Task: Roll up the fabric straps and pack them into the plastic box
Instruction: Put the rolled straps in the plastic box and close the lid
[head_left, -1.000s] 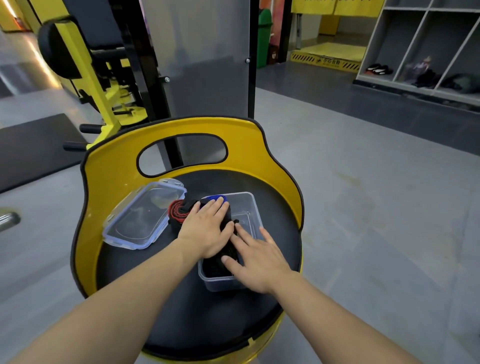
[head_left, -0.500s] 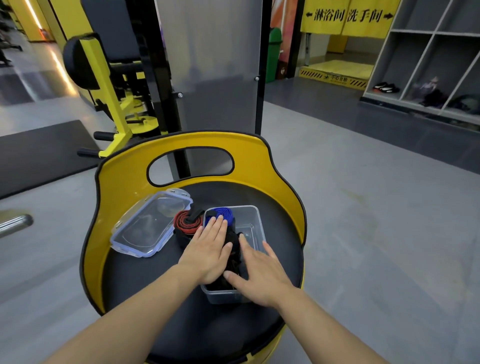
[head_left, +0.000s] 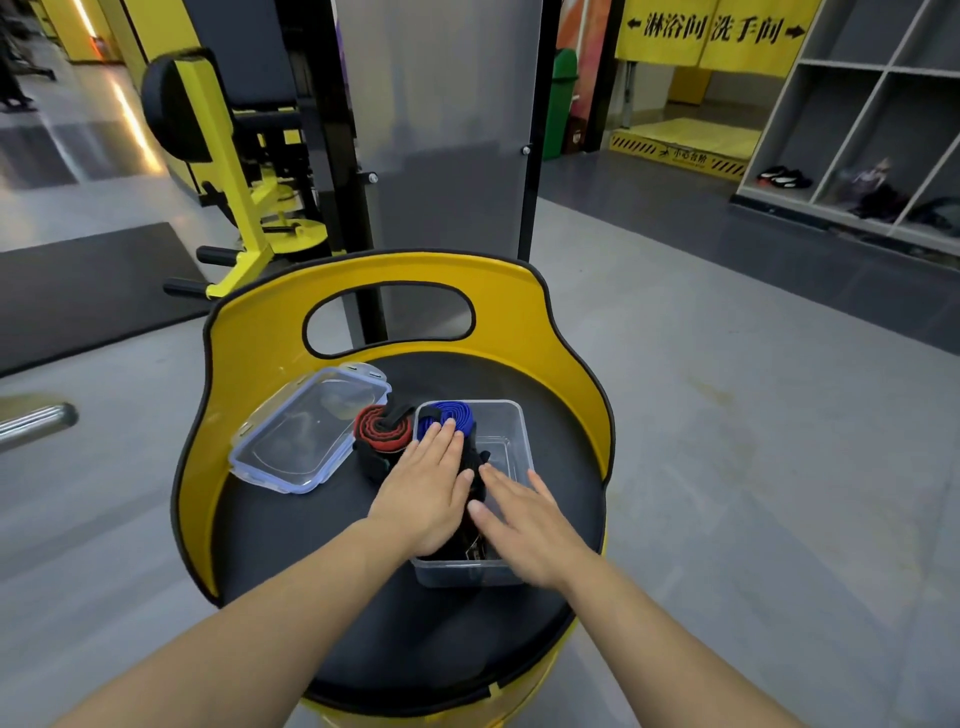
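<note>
A clear plastic box (head_left: 511, 431) stands on the round black seat (head_left: 322, 545). A rolled blue strap (head_left: 451, 414) sits at the box's far end, and dark straps (head_left: 477, 467) fill its near left part. My left hand (head_left: 428, 493) lies flat with straight fingers on the straps in the box, fingertips touching the blue roll. My right hand (head_left: 524, 512) lies flat beside it over the box's near right part, fingers straight. A rolled red and black strap (head_left: 382, 434) lies outside the box, against its left wall.
The box's clear lid (head_left: 306, 428) with blue clips lies on the seat to the left. A yellow backrest (head_left: 395, 291) with a handle cut-out curves round the far side. Gym equipment (head_left: 228, 156) stands beyond on the grey floor; open shelves (head_left: 857, 145) are at the far right.
Both hands stay flat on the box's contents. The view has tilted up, so the seat and box sit lower in the frame; the red roll and blue roll show more.
</note>
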